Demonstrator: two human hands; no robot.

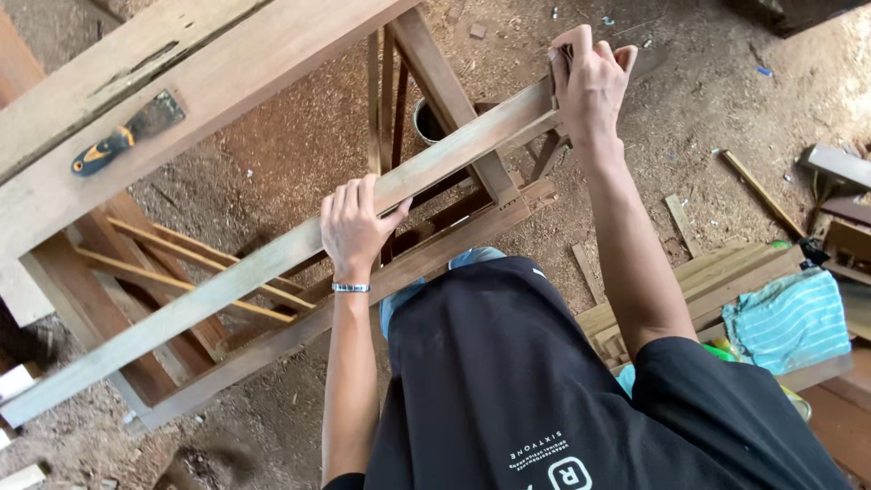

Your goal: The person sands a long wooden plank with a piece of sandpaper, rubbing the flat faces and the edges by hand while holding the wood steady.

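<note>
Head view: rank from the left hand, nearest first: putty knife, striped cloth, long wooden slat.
1. Long wooden slat: gripped by the left hand.
2. Putty knife: upper left, on the wide plank.
3. Striped cloth: far right, on boards.

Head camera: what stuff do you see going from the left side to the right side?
Putty knife → left hand on the long wooden strip → right hand at the strip's end → striped turquoise cloth.
</note>
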